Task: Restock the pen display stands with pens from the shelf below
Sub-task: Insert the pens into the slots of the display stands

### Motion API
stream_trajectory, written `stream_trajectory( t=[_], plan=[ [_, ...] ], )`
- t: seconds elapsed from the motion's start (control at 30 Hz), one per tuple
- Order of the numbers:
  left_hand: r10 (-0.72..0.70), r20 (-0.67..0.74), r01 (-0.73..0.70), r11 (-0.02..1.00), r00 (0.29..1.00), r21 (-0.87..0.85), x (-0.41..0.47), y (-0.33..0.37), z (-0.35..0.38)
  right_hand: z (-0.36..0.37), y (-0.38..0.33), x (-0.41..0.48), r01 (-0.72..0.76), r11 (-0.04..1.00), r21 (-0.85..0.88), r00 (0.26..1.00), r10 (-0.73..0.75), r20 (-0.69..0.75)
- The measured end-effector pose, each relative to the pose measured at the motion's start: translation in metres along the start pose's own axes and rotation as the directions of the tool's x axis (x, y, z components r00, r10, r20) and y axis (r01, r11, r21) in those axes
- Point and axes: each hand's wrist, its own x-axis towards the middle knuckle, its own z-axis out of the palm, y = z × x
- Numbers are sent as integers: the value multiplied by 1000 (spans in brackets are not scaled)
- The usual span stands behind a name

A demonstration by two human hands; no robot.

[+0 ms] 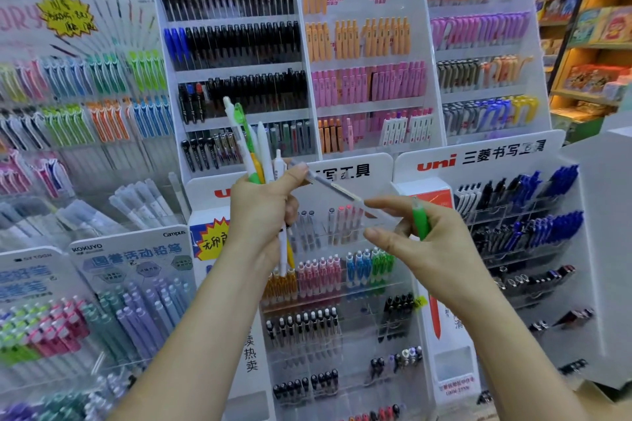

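My left hand [261, 212] grips a bundle of pens [254, 150], white, green and orange, standing upright in front of the display stands. A clear grey pen [337, 190] slants from my left thumb down to the right, toward my right hand. My right hand [417, 243] holds a green pen [420, 222] in its curled fingers, and its index fingertip meets the far end of the clear pen. Behind the hands stands a clear acrylic uni pen stand [342, 284] with rows of coloured and black pens.
Tall white racks of black, orange, pink and purple pens [366, 44] rise behind. A second uni stand [519, 215] with blue and black pens is at right. Kokuyo pencil displays [130, 284] sit at lower left. Store shelves [588, 44] stand at far right.
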Motion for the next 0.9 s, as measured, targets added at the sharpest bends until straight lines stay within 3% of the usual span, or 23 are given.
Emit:
stream_trajectory(
  t=[0.1,0.23,0.3,0.43,0.7,0.8,0.9],
  plan=[
    [-46,-5,46,999,999,-13,-2,-3,4,4,4,1,56,998,13,992,-54,-115],
    [-95,57,89,991,994,102,-7,-9,7,-1,6,6,73,925,372,958,38,-283],
    [-129,112,107,977,985,186,-8,-11,8,-7,8,9,74,885,459,943,87,-320],
    [-159,183,82,926,970,368,-3,-11,10,-20,8,14,38,892,450,960,92,-264],
    [-144,285,-44,826,948,563,15,-11,19,-30,14,29,69,907,416,902,121,-415],
    [-120,263,-31,863,957,505,14,-11,15,-30,18,37,65,875,481,916,138,-376],
    [-67,209,-5,944,976,330,15,-5,11,-29,28,40,-24,877,480,940,183,-287]
  ],
)
